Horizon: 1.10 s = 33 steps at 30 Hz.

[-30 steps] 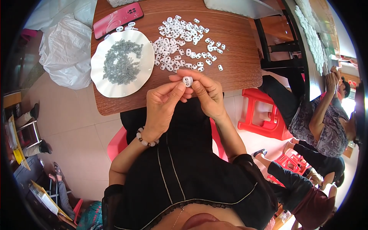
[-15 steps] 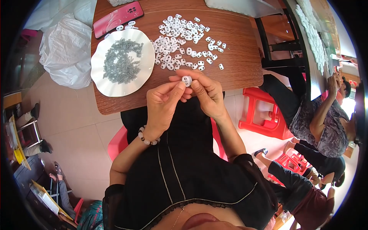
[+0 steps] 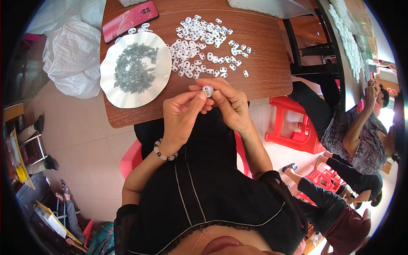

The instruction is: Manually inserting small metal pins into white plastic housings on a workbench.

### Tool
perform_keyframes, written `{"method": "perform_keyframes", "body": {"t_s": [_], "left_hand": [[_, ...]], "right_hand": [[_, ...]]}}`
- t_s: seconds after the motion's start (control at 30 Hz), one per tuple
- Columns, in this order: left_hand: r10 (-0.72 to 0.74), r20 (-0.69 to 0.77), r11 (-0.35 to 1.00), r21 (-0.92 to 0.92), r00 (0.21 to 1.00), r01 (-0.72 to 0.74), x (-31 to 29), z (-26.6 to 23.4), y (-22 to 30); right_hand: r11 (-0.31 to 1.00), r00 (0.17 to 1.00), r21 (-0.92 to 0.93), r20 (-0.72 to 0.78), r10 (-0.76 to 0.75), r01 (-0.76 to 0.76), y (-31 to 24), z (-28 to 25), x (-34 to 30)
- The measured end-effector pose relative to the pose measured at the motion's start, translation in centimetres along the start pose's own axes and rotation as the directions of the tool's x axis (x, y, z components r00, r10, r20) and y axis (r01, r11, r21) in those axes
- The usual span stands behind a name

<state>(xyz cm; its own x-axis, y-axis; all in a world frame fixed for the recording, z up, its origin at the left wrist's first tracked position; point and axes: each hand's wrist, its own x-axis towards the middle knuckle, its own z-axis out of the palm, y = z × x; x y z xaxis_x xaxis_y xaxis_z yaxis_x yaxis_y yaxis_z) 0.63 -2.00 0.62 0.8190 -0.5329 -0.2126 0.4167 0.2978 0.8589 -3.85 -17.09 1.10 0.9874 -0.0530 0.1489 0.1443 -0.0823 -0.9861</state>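
Observation:
Between my two hands, just off the near edge of the wooden table, is a small white plastic piece with two holes [image 3: 208,89], which looks like a cord lock. My left hand [image 3: 182,111] pinches its left side with thumb and fingers, a beaded bracelet on that wrist. From the other side, my right hand [image 3: 231,106] closes thumb and fingers on the same piece. Beyond my hands lies a loose spread of similar white two-holed pieces [image 3: 191,53]. To their left a white wavy-rimmed plate [image 3: 109,83] holds a heap of small grey metal springs [image 3: 135,72].
A pink phone [image 3: 131,21] lies behind the plate, with a few white pieces beside it. White plastic bags [image 3: 72,59] hang left of the table [image 3: 255,38]. A red stool [image 3: 289,125] stands at the right, near other seated people [image 3: 361,136].
My hands stay almost in place, both still on the white piece. The piece has turned slightly between my fingers.

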Motion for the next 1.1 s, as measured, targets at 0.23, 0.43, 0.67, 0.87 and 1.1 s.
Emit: {"method": "perform_keyframes", "body": {"t_s": [0.23, 0.43, 0.67, 0.87, 1.1], "left_hand": [[-0.064, -0.062, 0.997, 0.032, 0.996, 0.066, 0.0, 0.2, 0.2], [-0.087, 0.006, 0.993, -0.078, 0.996, 0.087, 0.1, -0.3, 0.6], [-0.06, 0.053, 0.995, 0.087, 0.997, 0.055, 0.2, 0.5, 0.9], [-0.058, 0.031, 0.998, 0.01, 0.998, 0.058, -0.1, 0.1, 0.1], [-0.049, 0.041, 0.998, -0.033, 0.998, 0.051, -0.3, 0.2, 0.1]], "right_hand": [[0.952, 0.981, 0.262, -0.066, 0.184, -0.16, -0.4, 0.7, -0.3], [0.894, 0.994, 0.441, -0.042, 0.103, -0.075, 0.4, 0.6, -0.7], [0.821, 0.991, 0.56, 0.001, 0.132, -0.11, -0.1, -0.2, -1.1], [0.842, 0.987, 0.53, -0.061, 0.151, -0.096, -0.1, 0.3, -0.9], [0.882, 0.98, 0.46, -0.105, 0.166, -0.1, -0.4, 0.8, -0.7]]}}
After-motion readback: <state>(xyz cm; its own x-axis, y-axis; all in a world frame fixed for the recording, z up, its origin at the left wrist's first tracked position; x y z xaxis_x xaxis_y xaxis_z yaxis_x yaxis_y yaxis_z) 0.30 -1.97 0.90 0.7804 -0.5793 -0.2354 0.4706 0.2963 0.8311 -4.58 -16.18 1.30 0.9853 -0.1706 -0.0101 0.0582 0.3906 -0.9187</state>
